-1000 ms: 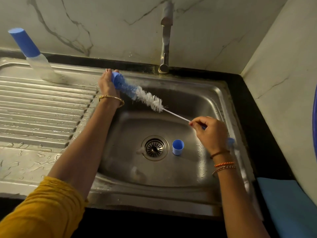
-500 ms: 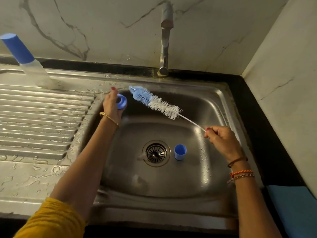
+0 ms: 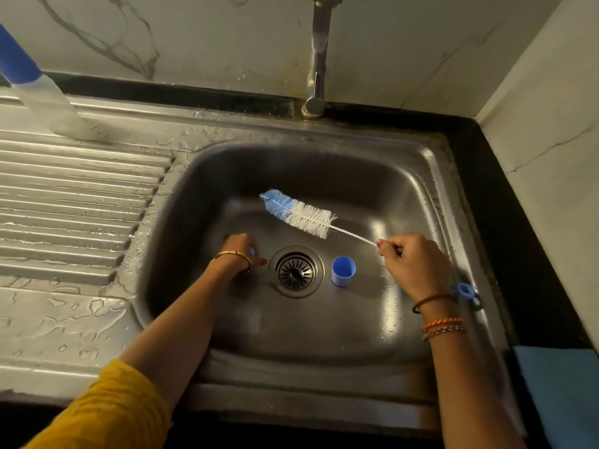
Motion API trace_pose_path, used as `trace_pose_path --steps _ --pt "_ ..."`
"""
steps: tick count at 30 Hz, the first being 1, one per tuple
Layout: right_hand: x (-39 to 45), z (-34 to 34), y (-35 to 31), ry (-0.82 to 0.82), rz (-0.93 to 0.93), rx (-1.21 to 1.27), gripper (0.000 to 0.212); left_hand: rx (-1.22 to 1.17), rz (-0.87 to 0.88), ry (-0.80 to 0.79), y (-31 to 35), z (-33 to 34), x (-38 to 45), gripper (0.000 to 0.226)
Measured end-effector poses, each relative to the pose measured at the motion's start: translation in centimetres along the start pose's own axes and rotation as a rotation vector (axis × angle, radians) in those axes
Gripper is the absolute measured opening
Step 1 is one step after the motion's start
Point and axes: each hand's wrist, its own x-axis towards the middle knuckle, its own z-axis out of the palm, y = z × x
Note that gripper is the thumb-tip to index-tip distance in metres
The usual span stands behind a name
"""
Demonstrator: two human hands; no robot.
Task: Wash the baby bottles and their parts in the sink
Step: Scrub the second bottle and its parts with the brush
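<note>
Sink (image 3: 418,176) basin first: left hand (image 3: 240,252) down on the floor beside the drain (image 3: 295,271), fingers curled round a small blue ring (image 3: 251,250), mostly hidden. Right hand (image 3: 411,265) pinches the brush (image 3: 299,213) wire, bristles hovering. Blue cap (image 3: 343,271) waits just right of the drain, likely next for scrubbing.

You have one blue-and-white bristle bottle brush (image 3: 298,213) on a twisted wire stem, one small blue plastic cap (image 3: 343,271) standing in the steel sink (image 3: 418,176), and one clear baby bottle with a blue top (image 3: 42,95) on the draining board. There is one steel tap (image 3: 319,56), one round drain strainer (image 3: 296,271) and one blue cloth (image 3: 564,393) on the worktop.
</note>
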Motion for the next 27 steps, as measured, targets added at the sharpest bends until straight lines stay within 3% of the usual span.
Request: trace_pose_path --steps 7,12,16,19,23,27 --pt "0.0 0.1 0.2 0.032 -0.007 0.013 0.037 0.205 0.137 0.104 1.0 0.1 -0.5 0.05" --pt "-0.1 0.0 0.2 0.033 -0.024 -0.001 0.035 0.694 0.278 -0.055 3.0 1.7 -1.2 0.056" --pt "-0.2 -0.1 0.2 0.03 -0.025 0.004 0.036 0.761 0.306 0.007 3.0 3.3 -0.8 0.052" --pt "-0.2 -0.2 0.1 0.033 -0.015 0.029 0.035 0.572 0.294 0.053 2.7 3.2 -0.8 0.041" --pt "-0.2 -0.6 -0.1 0.102 -0.034 0.087 0.026 -0.117 0.16 0.299 3.6 0.4 -1.5 0.014" --pt "-0.4 -0.7 -0.7 0.22 -0.116 0.145 0.026 -0.631 0.088 0.446 4.7 -4.2 -2.9 0.021"
